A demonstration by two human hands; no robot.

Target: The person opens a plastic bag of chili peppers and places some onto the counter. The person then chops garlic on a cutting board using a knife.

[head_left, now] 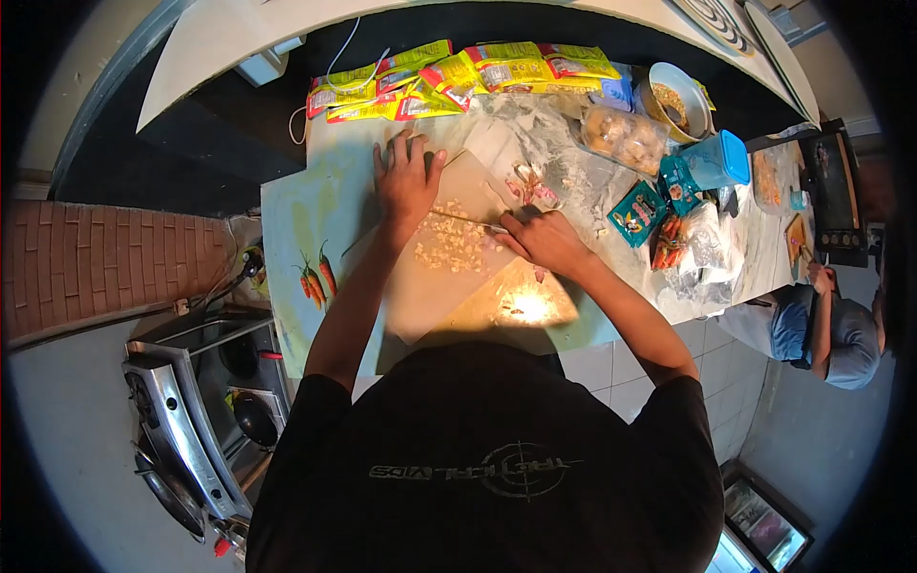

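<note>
Left hand: placed at the upper left edge of the cutting board, palm down, the left hand point(406, 186) is held with fingers spread and thumb set apart; nothing is seen pinched in it, and whether the board is pressed cannot be told.
Right hand: the handle end of the knife point(460, 221) is gripped by the right hand point(546, 241), fingers bent closely around it; the handle itself is mostly hidden.
Knife: its blade is directed towards the left hand, across the chopped pale pieces.
Chopped pale pieces point(445, 250): scattered over the cutting board point(411, 310), between the two forearms.
Peels: pinkish peels point(535, 191) are seen beyond the right hand.
Left side: red chillies point(313, 285) are laid on the blue-green table cover point(287, 220), near the left forearm.
Far edge: yellow sachets point(506, 69) are spread in overlapping rows.
Far right: a clear pack of round items point(626, 137) is placed near a bowl point(702, 107) and a blue container point(718, 160); green packets point(638, 214) are found nearer, beside bagged red chillies point(669, 244).
Beyond, right: a co-worker point(845, 329) is seen, one hand near an orange-brown board point(796, 239).
Lower left: a metal stove point(177, 420) is partly shown.
</note>
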